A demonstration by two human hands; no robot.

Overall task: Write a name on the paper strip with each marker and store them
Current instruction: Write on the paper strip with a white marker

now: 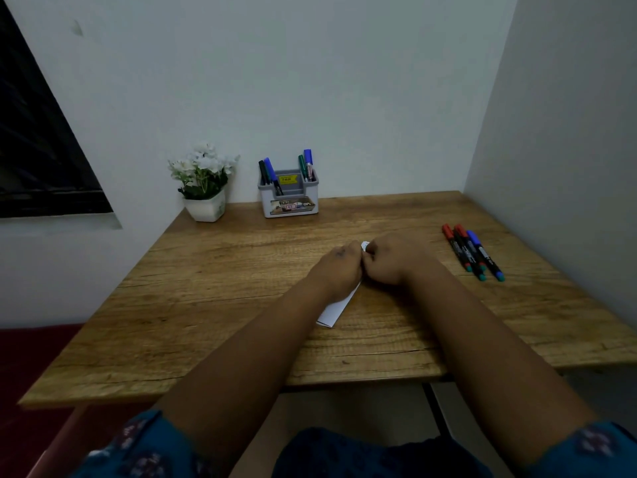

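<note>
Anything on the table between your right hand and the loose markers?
Nothing: in the head view, bare table separates the right hand from the three loose markers.

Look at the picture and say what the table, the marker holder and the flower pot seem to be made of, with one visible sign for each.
Table: wood or wood-look laminate, matt, going by its brown grain lines. Marker holder: probably plastic, grey and white moulded compartments with printed labels. Flower pot: white and smooth with a slight shine, ceramic or plastic; the picture cannot settle which.
</note>
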